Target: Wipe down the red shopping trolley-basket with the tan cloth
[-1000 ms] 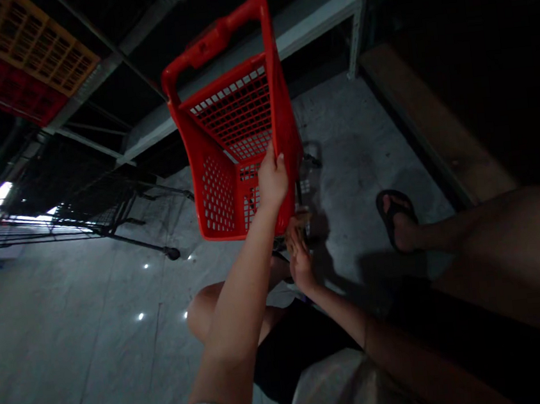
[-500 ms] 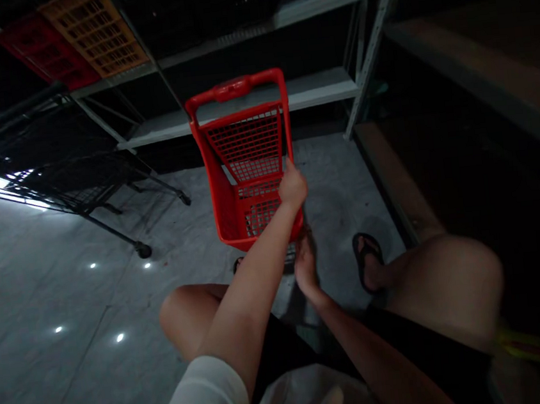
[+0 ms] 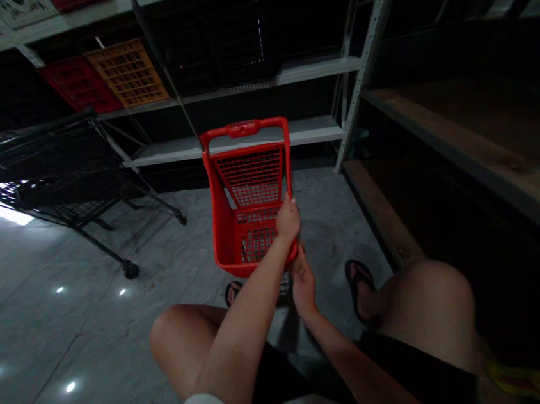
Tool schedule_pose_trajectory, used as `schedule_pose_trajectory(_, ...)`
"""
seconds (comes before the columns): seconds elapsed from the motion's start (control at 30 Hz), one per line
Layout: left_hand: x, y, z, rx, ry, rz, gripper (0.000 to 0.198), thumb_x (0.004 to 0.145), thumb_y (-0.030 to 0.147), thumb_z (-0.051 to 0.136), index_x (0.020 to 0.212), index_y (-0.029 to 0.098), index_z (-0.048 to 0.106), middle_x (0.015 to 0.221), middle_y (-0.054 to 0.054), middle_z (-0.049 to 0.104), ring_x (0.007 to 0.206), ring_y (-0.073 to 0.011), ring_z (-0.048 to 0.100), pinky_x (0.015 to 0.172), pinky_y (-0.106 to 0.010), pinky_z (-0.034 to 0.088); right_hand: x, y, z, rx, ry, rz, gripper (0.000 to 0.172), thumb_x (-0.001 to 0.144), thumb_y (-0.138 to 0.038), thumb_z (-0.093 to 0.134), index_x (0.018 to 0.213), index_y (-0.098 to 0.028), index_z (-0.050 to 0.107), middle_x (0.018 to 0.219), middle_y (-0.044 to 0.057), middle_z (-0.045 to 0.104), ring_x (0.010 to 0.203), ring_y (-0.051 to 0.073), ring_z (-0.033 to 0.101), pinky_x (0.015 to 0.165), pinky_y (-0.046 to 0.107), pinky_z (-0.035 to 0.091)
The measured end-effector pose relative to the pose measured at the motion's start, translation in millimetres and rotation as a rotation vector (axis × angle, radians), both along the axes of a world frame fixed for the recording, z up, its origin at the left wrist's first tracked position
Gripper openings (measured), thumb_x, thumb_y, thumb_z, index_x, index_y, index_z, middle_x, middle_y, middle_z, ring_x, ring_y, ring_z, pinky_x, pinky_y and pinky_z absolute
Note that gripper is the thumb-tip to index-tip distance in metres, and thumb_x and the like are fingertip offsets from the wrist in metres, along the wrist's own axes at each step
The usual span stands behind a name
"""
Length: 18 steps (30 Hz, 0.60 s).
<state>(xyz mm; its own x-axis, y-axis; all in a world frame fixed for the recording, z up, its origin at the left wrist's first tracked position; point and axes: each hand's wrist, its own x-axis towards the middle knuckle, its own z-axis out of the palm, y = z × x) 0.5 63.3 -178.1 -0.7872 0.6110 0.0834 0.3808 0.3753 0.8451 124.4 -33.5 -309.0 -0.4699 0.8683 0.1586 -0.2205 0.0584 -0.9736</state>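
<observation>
A red plastic shopping cart (image 3: 225, 232) with a handle and a grid back panel stands on the grey floor in the middle of the view. My left hand (image 3: 288, 221) reaches across and is closed on the cart's right side rim. Just below it, my right hand (image 3: 304, 285) rests against the cart's lower right front corner, palm toward the cart; its fingers look extended, and their tips are dim. The front of the cart is toward me, between my bent knees.
A dark metal cart (image 3: 69, 178) stands at the left. Behind the red cart runs a metal shelf (image 3: 315, 134) holding a red crate (image 3: 81, 85) and an orange crate (image 3: 131, 74). Wooden-edged shelving (image 3: 476, 142) lines the right. My sandaled feet flank the red cart.
The view has tilted up, so the cart and hands sit lower and more shelving shows. My left hand stays on the cart's side rim, and my right hand stays at its corner.
</observation>
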Motion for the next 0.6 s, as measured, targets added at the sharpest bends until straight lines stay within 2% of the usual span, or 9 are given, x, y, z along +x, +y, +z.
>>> schedule_pose_trajectory(0.1,3.9,-9.6,4.7,-0.025,0.002,-0.027,0.056,0.113,0.028,0.038,0.166,0.012,0.042,0.158,-0.017,0.06,0.146,-0.0253,0.061,0.122,-0.036,0.046,-2.3,26.2,12.0,-0.138,0.089,0.031,0.072,0.083,-0.026,0.056,0.155,-0.022,0.06,0.166,0.007,0.051,0.157,0.023,0.046,0.135,0.051,0.027)
schedule_pose_trajectory(0.23,9.1,-26.3,11.6,-0.079,0.016,-0.09,0.056,0.112,0.028,0.039,0.168,0.017,0.04,0.149,-0.016,0.069,0.134,-0.0257,0.07,0.115,-0.036,0.052,-17.3,85.1,53.2,-0.048,0.133,0.06,0.073,0.085,-0.028,0.06,0.158,-0.023,0.057,0.166,0.007,0.051,0.155,0.024,0.049,0.132,0.049,0.034)
schedule_pose_trajectory(0.33,14.1,-34.7,12.7,-0.098,0.021,-0.151,0.057,0.111,0.024,0.039,0.167,0.019,0.041,0.144,-0.016,0.072,0.127,-0.0273,0.074,0.11,-0.038,0.055,-41.6,139.6,89.8,0.129,0.106,0.029,0.077,0.086,-0.023,0.055,0.163,-0.023,0.051,0.17,0.005,0.045,0.159,0.021,0.042,0.135,0.046,0.029)
schedule_pose_trajectory(0.4,18.7,-38.4,11.3,-0.08,0.026,-0.18,0.056,0.11,0.023,0.038,0.165,0.017,0.046,0.146,-0.016,0.071,0.13,-0.0277,0.072,0.112,-0.039,0.054,-60.3,173.6,107.6,0.293,0.028,0.079,0.078,0.084,-0.018,0.052,0.162,-0.022,0.052,0.17,0.004,0.045,0.16,0.02,0.04,0.136,0.045,0.026)
schedule_pose_trajectory(0.5,27.3,-44.1,7.5,-0.041,0.026,-0.252,0.057,0.109,0.026,0.036,0.163,0.012,0.048,0.151,-0.018,0.066,0.139,-0.0273,0.066,0.12,-0.041,0.05,-81.4,214.4,118.1,0.558,-0.166,0.19,0.078,0.076,-0.011,0.051,0.154,-0.018,0.062,0.165,0.009,0.053,0.158,0.022,0.044,0.136,0.048,0.026)
schedule_pose_trajectory(0.6,37.0,-51.3,4.2,0.035,0.007,-0.35,0.061,0.108,0.03,0.033,0.165,0.011,0.044,0.16,-0.015,0.059,0.149,-0.0244,0.058,0.127,-0.04,0.044,-87.4,246.1,117.2,0.739,-0.323,0.154,0.082,0.073,-0.007,0.053,0.155,-0.015,0.06,0.167,0.013,0.051,0.159,0.025,0.042,0.136,0.051,0.026)
